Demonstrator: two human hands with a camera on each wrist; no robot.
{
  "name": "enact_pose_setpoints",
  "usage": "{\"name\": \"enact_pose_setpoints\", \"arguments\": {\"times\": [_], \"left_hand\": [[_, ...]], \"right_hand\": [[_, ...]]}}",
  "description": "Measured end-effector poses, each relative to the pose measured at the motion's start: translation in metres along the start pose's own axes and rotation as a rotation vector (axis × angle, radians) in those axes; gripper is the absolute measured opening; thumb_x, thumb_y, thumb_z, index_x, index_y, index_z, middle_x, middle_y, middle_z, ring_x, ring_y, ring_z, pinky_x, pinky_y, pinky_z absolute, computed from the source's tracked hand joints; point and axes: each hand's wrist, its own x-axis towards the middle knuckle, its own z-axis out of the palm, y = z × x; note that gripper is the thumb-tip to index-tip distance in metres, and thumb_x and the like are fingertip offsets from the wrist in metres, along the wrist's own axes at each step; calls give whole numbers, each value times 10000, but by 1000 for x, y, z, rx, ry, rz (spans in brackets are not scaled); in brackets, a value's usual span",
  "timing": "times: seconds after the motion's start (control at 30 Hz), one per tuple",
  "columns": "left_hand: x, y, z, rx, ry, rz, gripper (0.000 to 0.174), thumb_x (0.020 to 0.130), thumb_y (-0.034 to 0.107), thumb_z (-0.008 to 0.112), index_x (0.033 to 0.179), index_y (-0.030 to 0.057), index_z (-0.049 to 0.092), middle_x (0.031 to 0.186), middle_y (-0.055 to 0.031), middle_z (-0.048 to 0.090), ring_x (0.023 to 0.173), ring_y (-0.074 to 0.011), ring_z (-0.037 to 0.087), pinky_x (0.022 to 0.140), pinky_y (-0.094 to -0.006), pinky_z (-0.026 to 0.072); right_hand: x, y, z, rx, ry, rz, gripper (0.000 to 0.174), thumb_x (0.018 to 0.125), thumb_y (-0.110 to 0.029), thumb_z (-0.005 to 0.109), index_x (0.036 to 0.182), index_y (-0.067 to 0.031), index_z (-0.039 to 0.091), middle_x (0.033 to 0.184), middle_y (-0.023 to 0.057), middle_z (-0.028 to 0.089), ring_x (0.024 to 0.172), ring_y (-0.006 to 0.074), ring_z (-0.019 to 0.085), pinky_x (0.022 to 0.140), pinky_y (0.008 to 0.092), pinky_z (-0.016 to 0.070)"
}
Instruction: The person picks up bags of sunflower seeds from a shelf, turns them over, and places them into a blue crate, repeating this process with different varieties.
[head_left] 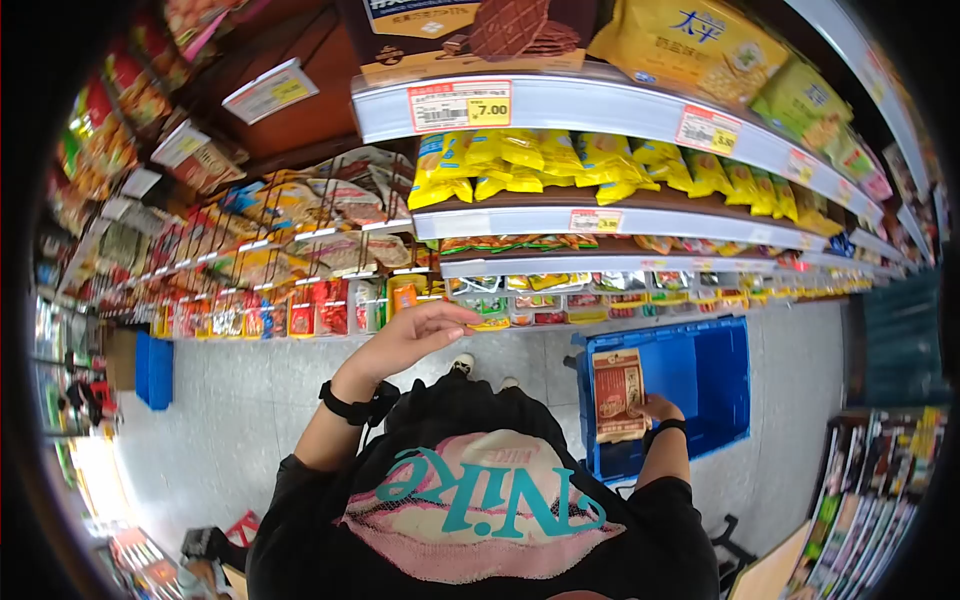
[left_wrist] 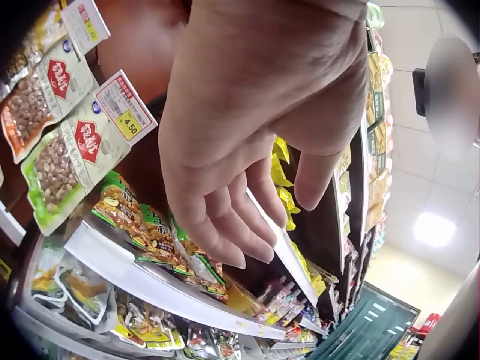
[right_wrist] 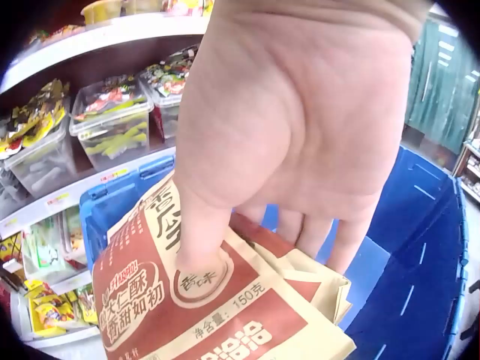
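In my right hand point(right_wrist: 292, 127) is a red and cream paper snack bag point(right_wrist: 225, 307), pinched between the thumb on its front and the fingers behind. The bag is over the blue crate point(right_wrist: 424, 255), near its left side in the head view. Another folded paper edge shows behind the front of the bag, partly hidden by it. My left hand point(head_left: 428, 333) is raised before the shelves, fingers loosely bent and holding nothing. In the left wrist view it hangs in front of nut packets point(left_wrist: 142, 225) on a shelf.
Shelves of snacks curve across the front, with yellow bags point(head_left: 510, 160) on one tier and a boxed chocolate snack point(head_left: 480, 30) above. Hanging packets point(head_left: 340, 200) fill the left racks. A second blue crate point(head_left: 154, 370) stands on the floor at left. Clear bins point(right_wrist: 112, 124) line a shelf beside the crate.
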Motion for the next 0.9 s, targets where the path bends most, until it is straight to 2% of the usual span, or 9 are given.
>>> {"name": "enact_pose_setpoints", "arguments": {"times": [0.13, 0.23, 0.3, 0.37, 0.47, 0.53, 0.6, 0.7, 0.9], "left_hand": [[-20, -5, 6, -26, 128, 21, 290, 958, 92, 548, 1233, -2, 549, 1228, -117, 608, 1138, -205, 587, 998, -335, 449], [-39, -5, 4, -32, 223, 16, 291, 955, 93, 555, 1229, -7, 551, 1225, -117, 612, 1130, -208, 593, 997, -337, 451], [-49, -6, -3, -34, 271, 31, 292, 953, 95, 558, 1226, -9, 551, 1223, -117, 614, 1128, -208, 595, 997, -338, 451], [-60, -12, -13, -37, 342, 31, 290, 959, 108, 557, 1229, 2, 560, 1205, -99, 623, 1124, -182, 589, 983, -316, 451], [-71, -9, -33, -79, 397, 50, 294, 961, 119, 558, 1227, -6, 556, 1196, -100, 627, 1111, -186, 597, 973, -318, 459], [-78, -12, -52, -83, 403, 69, 295, 963, 123, 555, 1227, -9, 554, 1194, -101, 627, 1104, -189, 601, 967, -318, 463], [-85, -14, -74, -103, 402, 84, 294, 970, 130, 544, 1227, -12, 551, 1192, -106, 626, 1090, -193, 607, 957, -320, 472], [-99, -15, -114, -128, 370, 98, 296, 971, 129, 541, 1232, -12, 546, 1191, -109, 624, 1086, -192, 609, 957, -322, 473], [-134, -10, -208, -135, 391, 155, 265, 967, 136, 538, 1189, -6, 568, 1161, -111, 642, 1071, -190, 617, 935, -321, 475]], "right_hand": [[32, 10, 13, -295, 185, 43, 589, 738, -407, 764, 1202, -73, 622, 1212, 162, 627, 1119, 351, 588, 937, 449, 472], [17, -26, -2, -134, 149, 138, 557, 726, -395, 775, 1153, -61, 644, 1205, 176, 625, 1113, 357, 588, 942, 454, 479], [18, -48, -11, -285, 132, 59, 638, 774, -496, 683, 1195, -25, 594, 1171, 205, 630, 1130, 349, 580, 937, 478, 481], [11, -81, -11, -334, 400, -32, 521, 826, -453, 637, 1139, -37, 635, 1129, 190, 648, 1067, 350, 612, 916, 469, 491], [13, -148, -22, -617, 233, -753, 363, 902, -365, 580, 1050, -48, 675, 999, 161, 677, 970, 343, 641, 855, 436, 503], [-55, -231, -17, -91, 181, -850, 324, 908, -323, 594, 1031, -33, 671, 962, 155, 682, 920, 319, 650, 825, 393, 509], [-87, -296, -3, 4, 121, -1062, 284, 908, -271, 618, 1053, -31, 658, 978, 145, 682, 898, 274, 658, 808, 352, 512], [-127, -387, 23, 113, -34, -1145, 291, 905, -240, 634, 1113, -37, 635, 996, 129, 680, 910, 234, 660, 800, 336, 515], [-215, -551, 52, 175, -48, -1421, 276, 913, -178, 624, 1153, -43, 615, 995, 108, 676, 904, 188, 659, 769, 304, 515]]}}
